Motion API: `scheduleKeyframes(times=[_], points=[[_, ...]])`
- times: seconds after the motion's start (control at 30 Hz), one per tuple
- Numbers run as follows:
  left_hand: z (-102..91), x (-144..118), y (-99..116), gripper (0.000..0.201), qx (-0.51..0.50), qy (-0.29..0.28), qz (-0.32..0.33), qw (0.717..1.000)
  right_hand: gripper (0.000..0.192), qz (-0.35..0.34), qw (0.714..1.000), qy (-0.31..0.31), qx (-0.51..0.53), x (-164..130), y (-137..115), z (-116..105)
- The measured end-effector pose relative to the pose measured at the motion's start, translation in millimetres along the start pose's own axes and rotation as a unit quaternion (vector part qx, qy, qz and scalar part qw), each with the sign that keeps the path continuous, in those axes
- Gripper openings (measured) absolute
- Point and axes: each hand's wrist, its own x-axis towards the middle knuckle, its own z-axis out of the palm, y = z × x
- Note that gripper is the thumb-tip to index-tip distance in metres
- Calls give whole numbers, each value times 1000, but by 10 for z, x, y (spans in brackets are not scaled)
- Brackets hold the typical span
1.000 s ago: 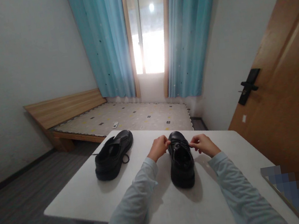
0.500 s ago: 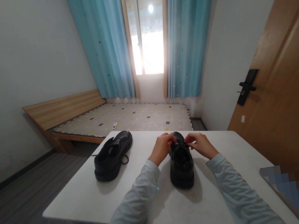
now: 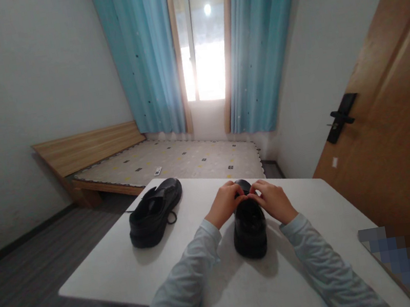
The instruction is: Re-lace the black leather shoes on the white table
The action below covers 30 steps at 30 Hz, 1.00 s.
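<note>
A black shoe (image 3: 251, 242) stands on the white table (image 3: 219, 294), heel towards me and toe pointing away. Over its lacing my left hand (image 3: 224, 204) pinches the shoelace from the left. My right hand (image 3: 274, 199) comes from the right, its thumb and fingertips also closed on the lace. The fingertips of both hands nearly meet above the tongue. Dark lace on dark leather is hard to make out, and the fingers cover most of it. To the left sits the matching black shoe (image 3: 145, 234), with a loop of lace (image 3: 172, 218) hanging at its side.
Beyond the table is a low bed (image 3: 177, 152) with a wooden headboard (image 3: 98, 142) and a small white remote-like object (image 3: 158, 171) on it. A wooden door (image 3: 386, 93) stands at the right. Blue curtains (image 3: 142, 54) flank the bright window.
Both hands have drawn inward over the shoe, so their fingertips, apart before, now almost touch above the lacing. The two shoes stay in place.
</note>
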Motion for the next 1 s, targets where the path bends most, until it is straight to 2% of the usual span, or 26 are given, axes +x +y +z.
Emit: scheduleKeyframes(times=[0.27, 0.5, 0.63, 0.83, 1.0], points=[[-10, 2, -10, 6, -5, -1, 7, 1000, 13, 12, 999, -2, 43, 2, 77, 39], [-111, -6, 40, 5, 46, 21, 1, 999, 12, 5, 995, 18, 96, 26, 171, 3], [-176, -25, 14, 6, 74, 21, -17, 997, 12, 29, 995, 23, 98, 20, 231, -40], [-204, -34, -78, 11, 101, -13, -66, 993, 9, 61, 991, -14, 121, 8, 277, -60], [-230, -35, -107, 7, 91, -30, -63, 993, 9, 96, 979, -38, 173, 5, 272, -48]])
